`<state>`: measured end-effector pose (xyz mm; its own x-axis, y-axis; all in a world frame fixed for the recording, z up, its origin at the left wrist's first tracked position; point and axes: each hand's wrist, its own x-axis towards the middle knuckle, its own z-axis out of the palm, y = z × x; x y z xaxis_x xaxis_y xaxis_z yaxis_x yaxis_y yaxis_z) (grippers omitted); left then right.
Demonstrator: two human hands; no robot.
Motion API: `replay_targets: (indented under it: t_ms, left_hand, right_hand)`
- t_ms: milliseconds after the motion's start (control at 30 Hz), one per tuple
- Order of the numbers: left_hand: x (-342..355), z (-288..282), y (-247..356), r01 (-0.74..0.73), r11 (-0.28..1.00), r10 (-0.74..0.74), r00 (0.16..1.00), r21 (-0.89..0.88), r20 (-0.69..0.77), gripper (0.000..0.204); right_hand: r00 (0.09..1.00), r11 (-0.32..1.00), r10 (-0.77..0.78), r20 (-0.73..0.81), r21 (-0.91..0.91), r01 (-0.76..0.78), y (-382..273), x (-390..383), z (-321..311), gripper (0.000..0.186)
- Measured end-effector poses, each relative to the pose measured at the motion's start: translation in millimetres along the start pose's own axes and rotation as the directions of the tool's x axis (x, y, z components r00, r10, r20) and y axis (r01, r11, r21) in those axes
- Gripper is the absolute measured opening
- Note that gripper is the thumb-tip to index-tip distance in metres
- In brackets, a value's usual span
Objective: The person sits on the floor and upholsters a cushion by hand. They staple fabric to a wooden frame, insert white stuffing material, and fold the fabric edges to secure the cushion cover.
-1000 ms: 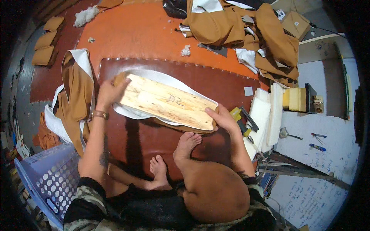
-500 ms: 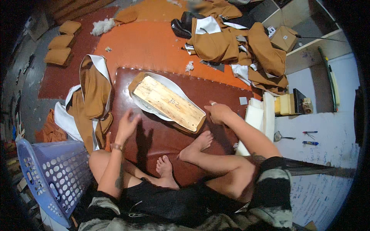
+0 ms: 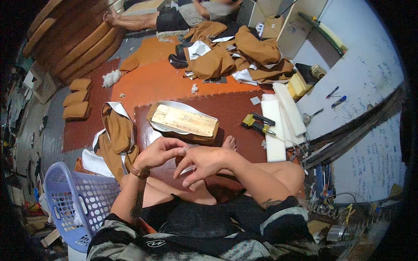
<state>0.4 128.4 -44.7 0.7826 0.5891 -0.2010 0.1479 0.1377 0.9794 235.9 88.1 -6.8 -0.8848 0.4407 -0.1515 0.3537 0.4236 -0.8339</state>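
Observation:
My left hand (image 3: 167, 152) is raised with thumb and forefinger closed on something small I cannot make out, touching or just above my right hand (image 3: 200, 163). My right hand has curled fingers around a thin, shiny object (image 3: 187, 169), too small to name. Beyond them a pale wooden board (image 3: 176, 114) lies on a brown padded cover with white lining (image 3: 204, 137), on a maroon mat (image 3: 235, 106). A yellow-and-black staple gun (image 3: 257, 124) with a hose lies to the right, beside white foam strips (image 3: 274, 145).
A purple perforated basket (image 3: 87, 200) stands left, near brown fabric (image 3: 115, 130). Small pads (image 3: 76, 111) and tall cushions (image 3: 74, 39) are farther left. Fabric piles (image 3: 252, 54) lie ahead; another person (image 3: 174, 17) reclines behind them. A white written-on board (image 3: 357, 156) is at right.
Both hands have left the board and drawn together nearer my body, fingers now closed. The view has tilted upward, bringing the other person and tall cushions into sight.

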Motion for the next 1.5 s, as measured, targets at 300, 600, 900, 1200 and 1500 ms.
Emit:
replay_targets:
  t_ms: [300,600,900,1200,1500]
  left_hand:
    - [11.3,20.9,33.3,-0.207,0.977,0.189,0.948,-0.045,-0.255,0.044]
    - [44.6,-146.9,-97.7,0.268,0.947,-0.301,0.550,-0.176,-0.779,0.044]
    - [104.5,-253.8,-233.3,0.653,0.728,-0.158,0.457,0.209,-0.876,0.077]
    - [112.4,-161.9,-262.3,0.199,0.971,-0.210,0.440,-0.133,-0.873,0.092]
    - [99.0,-120.8,-247.3,0.265,0.962,-0.109,0.604,0.070,-0.790,0.088]
  right_hand:
    - [0.983,0.890,0.181,-0.021,-0.423,-0.173,-48.7,-38.9,-103.7,0.052]
    - [0.384,0.721,0.672,-0.633,0.444,-0.532,306.2,-49.0,-78.6,0.089]
    - [0.431,0.147,0.901,-0.047,0.969,-0.201,347.5,5.3,21.7,0.078]
    - [0.240,0.405,0.881,-0.408,0.912,0.064,334.3,-26.3,-27.8,0.058]
    - [0.122,0.552,0.833,-0.539,0.823,-0.131,331.0,-69.2,42.5,0.068]
